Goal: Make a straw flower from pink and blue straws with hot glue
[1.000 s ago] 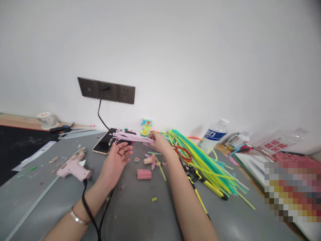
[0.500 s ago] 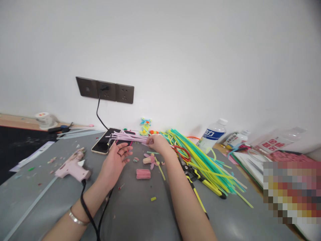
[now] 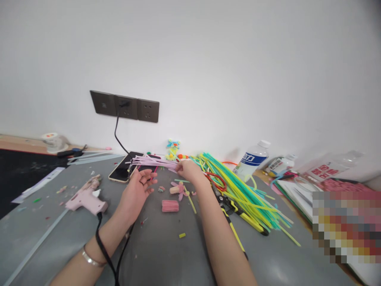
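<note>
My right hand (image 3: 188,171) is closed at the right part of a bunch of lilac pipe cleaners (image 3: 153,161), its fingertips pinching some of them. The bunch lies partly over a dark phone (image 3: 120,169). My left hand (image 3: 139,186) is held just in front of the phone, palm inward and fingers apart, with nothing in it. Between the hands lie a small pink pipe-cleaner figure (image 3: 178,190) and a short pink bundle (image 3: 170,205). Right of my right forearm is a large bundle of green and yellow pipe cleaners (image 3: 238,186).
A pink glue gun (image 3: 86,200) lies at left, its black cord (image 3: 101,242) crossing my left wrist. Yellow-and-black-handled cutters (image 3: 230,206) lie beside my right forearm. Bottles (image 3: 254,159) stand or lean along the wall. A small yellow-blue figure (image 3: 172,150) stands behind. Scraps lie around.
My right hand has shifted very slightly to the right along the lilac pipe cleaners. My left hand stays almost where it was, still open.
</note>
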Tool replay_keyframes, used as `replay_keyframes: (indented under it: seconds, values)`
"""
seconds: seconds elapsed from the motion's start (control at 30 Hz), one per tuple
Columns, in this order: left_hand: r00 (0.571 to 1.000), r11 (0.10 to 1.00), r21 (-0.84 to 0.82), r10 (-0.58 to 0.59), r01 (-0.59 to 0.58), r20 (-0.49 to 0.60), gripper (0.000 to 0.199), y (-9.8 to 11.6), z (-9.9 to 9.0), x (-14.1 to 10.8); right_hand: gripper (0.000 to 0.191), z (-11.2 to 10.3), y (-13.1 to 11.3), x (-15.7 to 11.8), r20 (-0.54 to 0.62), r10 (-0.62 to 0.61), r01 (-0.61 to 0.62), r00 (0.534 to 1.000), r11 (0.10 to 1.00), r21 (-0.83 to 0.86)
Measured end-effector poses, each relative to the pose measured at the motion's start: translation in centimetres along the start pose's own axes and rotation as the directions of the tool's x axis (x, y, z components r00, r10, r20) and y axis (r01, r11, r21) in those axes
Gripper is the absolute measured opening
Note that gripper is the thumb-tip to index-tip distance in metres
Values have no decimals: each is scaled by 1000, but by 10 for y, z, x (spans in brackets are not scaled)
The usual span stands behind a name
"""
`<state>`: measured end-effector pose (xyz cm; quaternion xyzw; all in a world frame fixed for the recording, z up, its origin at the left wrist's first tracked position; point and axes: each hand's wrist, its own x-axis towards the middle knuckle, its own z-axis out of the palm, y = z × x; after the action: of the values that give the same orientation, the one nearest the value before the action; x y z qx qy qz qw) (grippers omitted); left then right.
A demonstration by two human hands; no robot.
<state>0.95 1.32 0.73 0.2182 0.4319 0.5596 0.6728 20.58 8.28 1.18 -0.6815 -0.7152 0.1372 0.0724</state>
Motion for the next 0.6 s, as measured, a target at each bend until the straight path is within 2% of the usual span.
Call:
replay_keyframes:
  seconds: [0.37, 0.6]
  values:
    - [1000, 1000, -9, 8, -8, 10, 38, -2, -3, 2, 16, 0, -11, -5, 40, 20, -18, 999, 998, -68]
    - [1000, 1000, 12, -17, 17, 16, 38, 0, 0, 0, 10, 2, -12, -5, 83, 40, -37, 996, 998, -41]
